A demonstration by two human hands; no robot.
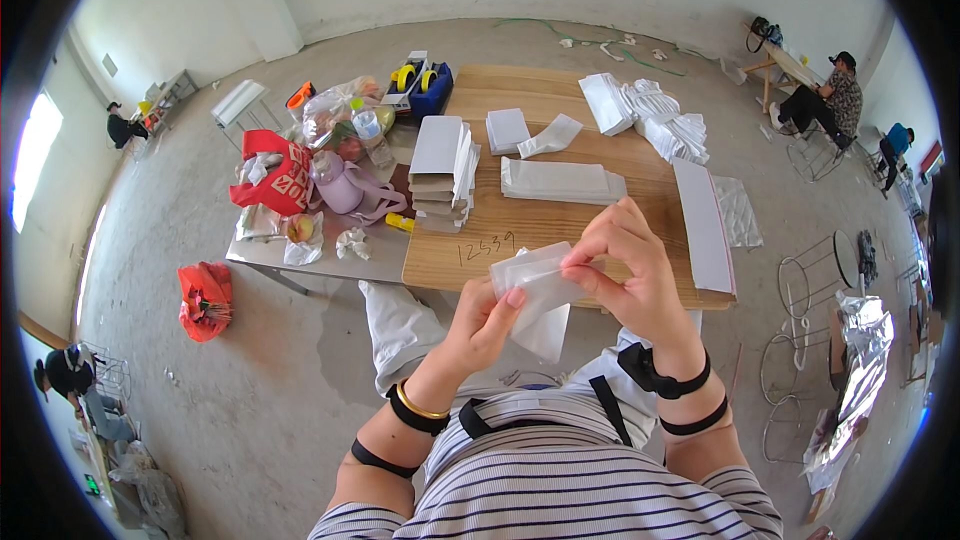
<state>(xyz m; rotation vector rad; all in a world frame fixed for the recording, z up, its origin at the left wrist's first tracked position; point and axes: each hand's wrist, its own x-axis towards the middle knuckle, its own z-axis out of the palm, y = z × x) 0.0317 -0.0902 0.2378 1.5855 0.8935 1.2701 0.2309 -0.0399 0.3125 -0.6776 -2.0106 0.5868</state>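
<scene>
Over the near edge of the wooden table (590, 90), both hands hold a translucent white sleeve (540, 280). My left hand (480, 325) grips its left side, thumb on top. The fingertips of my right hand (630, 265) pinch its upper right edge. Part of the sleeve hangs below my fingers; whether it is one layer or several I cannot tell. Beyond my hands lies a flat stack of long white sleeves (560, 180). Behind it are a small stack of white cards (507, 130) and a loose white sleeve (551, 136). A taller card stack (437, 150) stands at the left.
Piles of folded white pieces (670, 120) lie at the far right, near a long white box (703, 225). A metal side table at left bears tape dispensers (430, 90), a lilac bottle (338, 185) and a red bag (275, 175). Another red bag (205, 300) sits on the floor.
</scene>
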